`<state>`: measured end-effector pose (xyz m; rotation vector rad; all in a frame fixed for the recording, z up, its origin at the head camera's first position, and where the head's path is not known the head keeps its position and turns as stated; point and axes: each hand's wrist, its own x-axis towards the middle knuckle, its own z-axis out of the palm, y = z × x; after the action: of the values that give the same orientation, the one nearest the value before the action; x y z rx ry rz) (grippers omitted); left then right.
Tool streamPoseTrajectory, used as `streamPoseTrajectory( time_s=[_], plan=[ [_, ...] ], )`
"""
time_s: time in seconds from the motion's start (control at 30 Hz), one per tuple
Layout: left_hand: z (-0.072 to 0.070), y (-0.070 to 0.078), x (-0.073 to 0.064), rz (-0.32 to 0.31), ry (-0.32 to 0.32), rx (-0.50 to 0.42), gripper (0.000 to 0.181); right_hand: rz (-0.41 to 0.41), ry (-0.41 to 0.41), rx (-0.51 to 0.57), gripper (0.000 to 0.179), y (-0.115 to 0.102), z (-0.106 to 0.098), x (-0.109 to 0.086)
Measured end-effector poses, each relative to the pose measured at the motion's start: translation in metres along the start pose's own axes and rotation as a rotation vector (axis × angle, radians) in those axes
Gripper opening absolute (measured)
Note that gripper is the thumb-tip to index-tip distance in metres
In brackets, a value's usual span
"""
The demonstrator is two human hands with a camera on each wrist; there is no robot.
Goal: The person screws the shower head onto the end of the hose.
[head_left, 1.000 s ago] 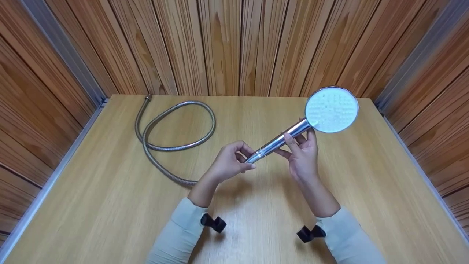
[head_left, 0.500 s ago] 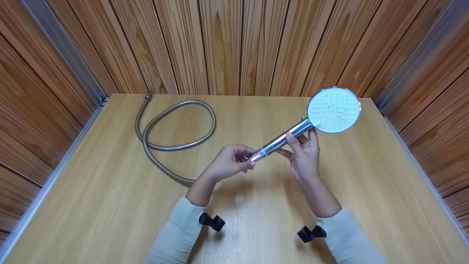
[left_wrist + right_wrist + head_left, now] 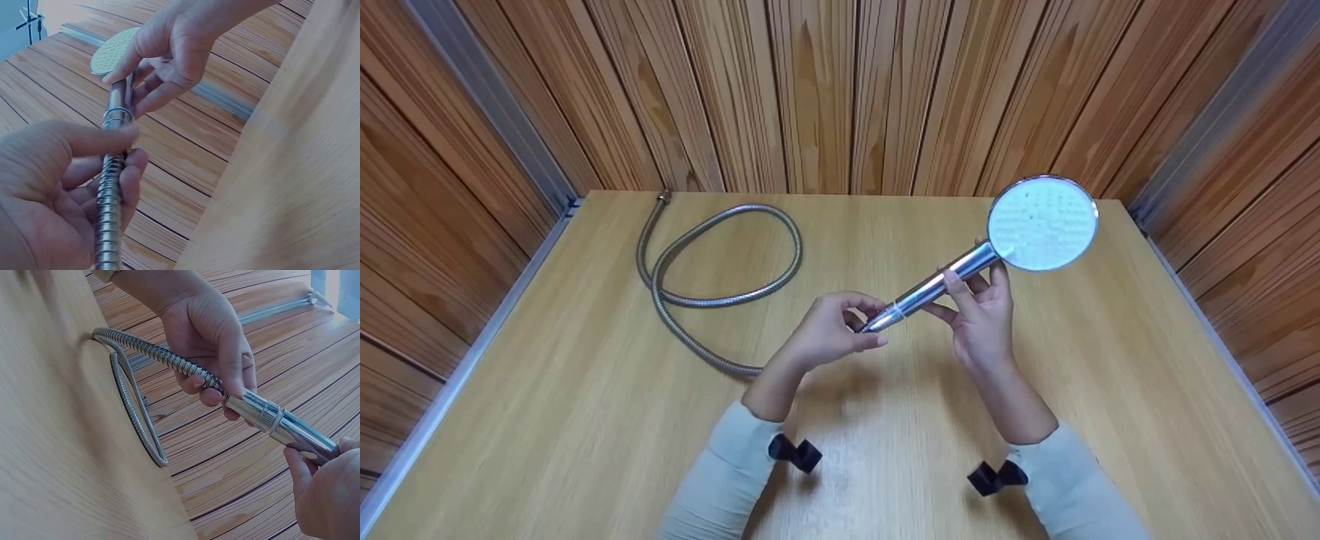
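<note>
My left hand pinches the end nut of the metal hose against the threaded end of the shower head handle, which my right hand grips mid-shaft, both raised above the counter. Judgement: the nut must sit square on the thread and turn by fingertips only, with the handle held steady, or it will cross-thread. The rest of the hose lies coiled at the counter's far left. Wooden panelling encloses three sides
</note>
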<state>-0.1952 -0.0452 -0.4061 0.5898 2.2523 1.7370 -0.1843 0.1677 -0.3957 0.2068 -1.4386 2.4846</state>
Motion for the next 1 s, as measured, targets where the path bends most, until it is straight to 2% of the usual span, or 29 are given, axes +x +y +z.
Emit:
streamPoseTrajectory(
  time_s=[0.17, 0.33, 0.47, 0.57, 0.67, 0.87, 0.93, 1.0],
  plan=[
    [-0.003, 0.000, 0.000, -0.006, -0.056, -0.047, 0.025, 0.006, -0.002, -0.004, 0.065, 0.001, 0.000, 0.000],
    [-0.002, 0.000, 0.000, -0.016, -0.015, -0.048, 0.027, 0.015, -0.001, -0.002, 0.064, 0.001, 0.001, -0.001],
    [0.000, 0.000, 0.000, -0.029, 0.022, -0.016, 0.035, 0.014, -0.004, 0.008, 0.060, 0.001, 0.002, -0.001],
    [0.001, 0.001, 0.000, -0.028, 0.023, 0.030, 0.035, 0.008, -0.010, 0.017, 0.059, 0.001, 0.002, -0.001],
    [-0.001, 0.001, -0.001, -0.012, -0.010, 0.049, 0.033, 0.003, -0.017, 0.014, 0.062, 0.001, 0.002, -0.001],
    [-0.008, 0.002, -0.004, -0.013, -0.159, -0.016, 0.031, 0.016, -0.006, 0.007, 0.062, 0.002, 0.000, -0.001],
    [-0.009, 0.002, -0.004, -0.027, -0.179, -0.042, 0.031, 0.022, 0.000, 0.004, 0.061, 0.003, -0.001, -0.002],
    [-0.009, 0.001, -0.003, -0.031, -0.172, -0.050, 0.030, 0.025, 0.002, 0.002, 0.062, 0.003, -0.001, -0.002]
  ],
)
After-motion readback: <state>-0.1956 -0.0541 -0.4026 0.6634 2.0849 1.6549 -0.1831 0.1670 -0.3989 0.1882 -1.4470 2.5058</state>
